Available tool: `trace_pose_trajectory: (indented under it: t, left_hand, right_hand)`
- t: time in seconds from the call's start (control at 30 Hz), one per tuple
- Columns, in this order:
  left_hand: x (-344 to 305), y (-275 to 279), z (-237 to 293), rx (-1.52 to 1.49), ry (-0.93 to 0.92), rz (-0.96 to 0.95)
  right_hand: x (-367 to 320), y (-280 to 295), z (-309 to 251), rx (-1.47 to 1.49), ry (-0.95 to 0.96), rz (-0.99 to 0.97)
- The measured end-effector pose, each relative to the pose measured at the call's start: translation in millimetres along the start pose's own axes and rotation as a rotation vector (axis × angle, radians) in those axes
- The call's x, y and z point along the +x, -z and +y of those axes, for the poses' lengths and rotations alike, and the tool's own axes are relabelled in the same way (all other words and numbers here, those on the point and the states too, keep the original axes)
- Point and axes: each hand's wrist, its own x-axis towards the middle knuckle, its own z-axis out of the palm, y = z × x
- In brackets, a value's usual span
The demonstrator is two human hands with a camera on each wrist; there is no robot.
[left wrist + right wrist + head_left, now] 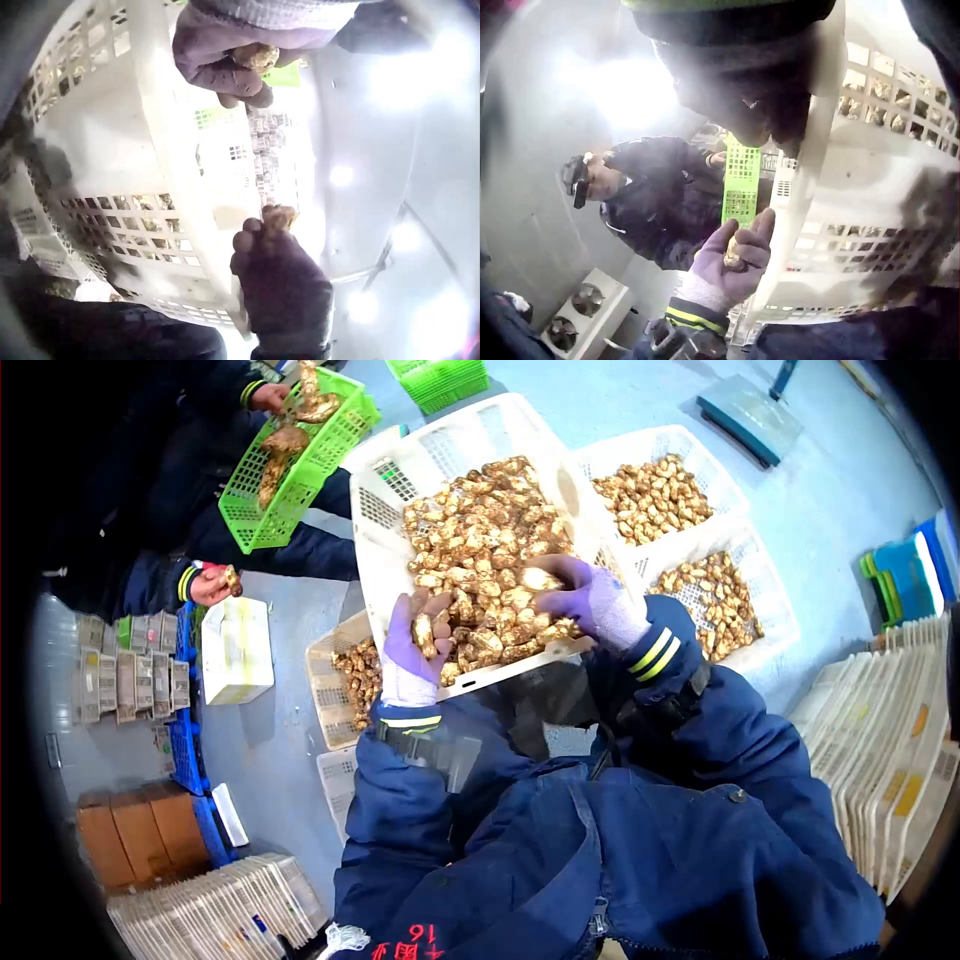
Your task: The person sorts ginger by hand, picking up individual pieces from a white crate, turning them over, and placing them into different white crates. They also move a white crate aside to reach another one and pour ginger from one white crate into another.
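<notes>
A large white plastic crate [490,430] stands before me, heaped with brown and cream mushrooms [490,530]. My left hand [405,650], in a purple glove, holds a small mushroom [425,635] in its curled fingers near the crate's left side; the right wrist view also shows this mushroom [733,256] against the palm. Over the right part of the heap, my gloved right hand [592,600] pinches a paler mushroom [541,579] between fingers and thumb. The left wrist view shows that mushroom [280,217] at the right fingertips.
Two white crates of smaller mushrooms [655,495] stand at the right, another crate [330,670] at lower left. Across from me a person holds a green basket [300,480] with large mushrooms. Stacked crates [880,730] flank me; a floor scale [750,418] stands far right.
</notes>
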Motion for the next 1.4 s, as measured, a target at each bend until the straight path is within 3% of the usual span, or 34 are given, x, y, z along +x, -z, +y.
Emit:
trace_pose_trajectory:
  t: [0.07, 0.1, 0.13, 0.17, 0.2, 0.27, 0.47, 0.6, 0.7, 0.8, 0.97, 1.0, 1.03, 1.07, 1.13, 1.2, 1.4]
  left_hand:
    - [9, 8, -18, 0.205, -0.185, 0.016]
    - [11, 16, -30, 0.788, -0.57, -0.11]
    - [17, 16, -27, 0.321, -0.106, -0.069]
    - [7, -6, -19, 0.331, -0.071, 0.029]
    - [8, -6, -21, 0.331, -0.156, -0.06]
    - [9, -7, -18, 0.368, -0.075, -0.181]
    - [5, -14, -13, 0.399, 0.05, -0.153]
    - [7, -12, -21, 0.373, -0.003, -0.173]
    - [16, -9, -38, 0.334, -0.181, -0.153]
    - [10, -13, -28, 0.437, -0.107, -0.099]
    - [14, -14, -34, 0.424, -0.388, -0.002]
    - [11, -13, -33, 0.394, -0.288, -0.005]
    - [6, -16, -27, 0.417, -0.253, -0.005]
    - [4, -16, -24, 0.44, -0.218, -0.006]
    - [10, -15, -28, 0.459, -0.387, 0.006]
    - [2, -17, -25, 0.397, -0.233, 0.012]
    - [11, -13, -32, 0.504, -0.295, -0.006]
  right_hand:
    - [2, 4, 1, -0.119, -0.031, 0.008]
    - [4, 4, -6, -0.198, -0.036, -0.046]
    - [4, 5, -12, -0.278, -0.043, -0.093]
    - [6, 1, -3, -0.094, -0.125, -0.099]
    - [6, 0, 3, -0.045, -0.156, -0.083]
    - [6, -5, 5, 0.165, -0.151, -0.066]
    - [6, -8, -8, 0.268, -0.234, -0.166]
    - [8, -11, -1, 0.304, -0.229, -0.167]
    - [7, -16, 0, 0.204, -0.217, -0.096]
    - [8, -11, 0, 0.077, -0.188, -0.122]
    - [7, -13, -4, 0.001, -0.183, -0.12]
    - [6, -15, -3, 0.011, -0.183, -0.11]
    - [6, -15, -5, -0.18, -0.056, -0.095]
    - [5, -17, -8, -0.135, -0.093, -0.076]
    - [5, -22, -10, -0.044, -0.174, -0.039]
    - [7, -21, -5, -0.011, -0.195, -0.058]
    - [10, -11, 14, -0.18, -0.14, -0.073]
